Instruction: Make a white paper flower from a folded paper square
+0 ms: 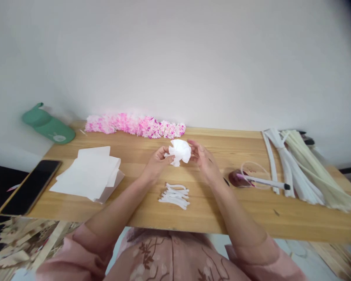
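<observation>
Both my hands hold a white tissue-paper flower (180, 152) above the middle of the wooden table (210, 212). My left hand (158, 159) pinches its left side with closed fingers. On the flower's right side, my right hand (201, 156) grips it with curled fingers. A small pile of short white strips (174, 194) lies on the table just in front of my hands.
A stack of white paper sheets (89, 175) lies at the left, a black phone (32, 185) at the far left edge. A green bottle (48, 125) lies at the back left. Pink paper flowers (134, 125) line the wall. A small dish with a brush (261, 181) and long white sticks (304, 166) sit right.
</observation>
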Demonstrator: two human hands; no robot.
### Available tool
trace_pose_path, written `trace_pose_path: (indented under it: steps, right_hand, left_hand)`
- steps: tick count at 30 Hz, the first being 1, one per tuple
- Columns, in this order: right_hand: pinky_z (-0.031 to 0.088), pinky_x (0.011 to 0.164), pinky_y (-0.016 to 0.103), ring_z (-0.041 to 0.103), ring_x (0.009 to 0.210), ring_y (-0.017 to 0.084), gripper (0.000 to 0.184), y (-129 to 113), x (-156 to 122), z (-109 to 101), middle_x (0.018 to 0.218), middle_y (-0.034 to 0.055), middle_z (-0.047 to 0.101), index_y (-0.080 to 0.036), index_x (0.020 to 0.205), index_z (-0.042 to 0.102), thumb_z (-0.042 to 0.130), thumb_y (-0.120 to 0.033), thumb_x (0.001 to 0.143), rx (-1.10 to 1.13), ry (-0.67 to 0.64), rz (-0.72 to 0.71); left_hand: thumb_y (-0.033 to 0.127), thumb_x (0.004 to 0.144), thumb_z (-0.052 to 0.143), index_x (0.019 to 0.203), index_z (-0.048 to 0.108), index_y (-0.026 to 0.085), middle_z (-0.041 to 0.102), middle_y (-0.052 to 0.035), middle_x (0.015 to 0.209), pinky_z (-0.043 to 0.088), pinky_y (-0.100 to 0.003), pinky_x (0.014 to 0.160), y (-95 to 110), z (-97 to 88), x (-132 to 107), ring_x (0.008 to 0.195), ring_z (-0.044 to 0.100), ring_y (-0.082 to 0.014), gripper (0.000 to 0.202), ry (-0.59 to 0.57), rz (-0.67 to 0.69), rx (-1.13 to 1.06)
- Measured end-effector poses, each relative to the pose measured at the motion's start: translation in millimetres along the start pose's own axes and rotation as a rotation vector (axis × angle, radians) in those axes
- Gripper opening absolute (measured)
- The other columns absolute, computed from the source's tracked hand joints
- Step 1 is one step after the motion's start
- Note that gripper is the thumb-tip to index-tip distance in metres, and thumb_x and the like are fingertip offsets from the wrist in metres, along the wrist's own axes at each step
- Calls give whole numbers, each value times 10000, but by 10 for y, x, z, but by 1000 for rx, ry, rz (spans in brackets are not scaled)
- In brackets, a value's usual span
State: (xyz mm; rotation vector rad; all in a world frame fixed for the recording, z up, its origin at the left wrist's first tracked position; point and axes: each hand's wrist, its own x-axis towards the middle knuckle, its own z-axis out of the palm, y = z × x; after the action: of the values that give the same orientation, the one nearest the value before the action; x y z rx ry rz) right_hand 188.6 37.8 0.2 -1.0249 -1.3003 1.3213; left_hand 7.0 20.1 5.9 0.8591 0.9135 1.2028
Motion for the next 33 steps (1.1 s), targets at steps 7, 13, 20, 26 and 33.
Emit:
trace_pose_path:
  steps: [7, 13, 20, 26, 33]
  right_hand:
    - [518, 796, 316, 641, 875, 189, 406, -41, -54, 111, 991, 20, 721, -234, 1040, 687, 714, -533, 766, -66, -13, 66]
    - [489, 694, 277, 601, 732, 142, 349, -28, -28, 114, 864, 3, 696, -212, 955, 670, 727, -485, 746, -97, 111, 17]
    - [491, 673, 278, 588, 718, 135, 336, -16, -54, 115, 852, -6, 661, -216, 964, 613, 726, -456, 758, -116, 163, -44]
    - [489, 744, 321, 597, 755, 165, 265, -78, -110, 166, 830, 4, 661, -214, 905, 587, 695, -418, 776, -432, 233, -176]
    - [503, 821, 374, 622, 865, 211, 290, -79, -163, 211, 956, 49, 683, -224, 984, 583, 676, -421, 792, -592, 188, -284]
  left_hand:
    - [334, 684, 768, 831, 547, 168, 601, 28, 768, 445, -219, 658, -79, -16, 13, 665, 546, -90, 313, 7, 91, 184]
    - [251, 804, 662, 868, 657, 180, 667, -42, 980, 445, -258, 816, -50, -51, -18, 928, 590, -156, 96, 165, 456, 621]
    - [467, 944, 453, 774, 668, 145, 635, -33, 713, 439, -257, 677, 59, 4, -123, 715, 589, -147, 423, 56, 269, 519]
    - [444, 878, 553, 744, 630, 154, 606, -8, 722, 406, -240, 659, 48, 54, -133, 689, 520, -126, 328, -10, 263, 535]
    - [343, 796, 648, 709, 603, 161, 592, 13, 694, 410, -226, 653, 9, 52, -86, 670, 521, -111, 206, 94, 251, 492]
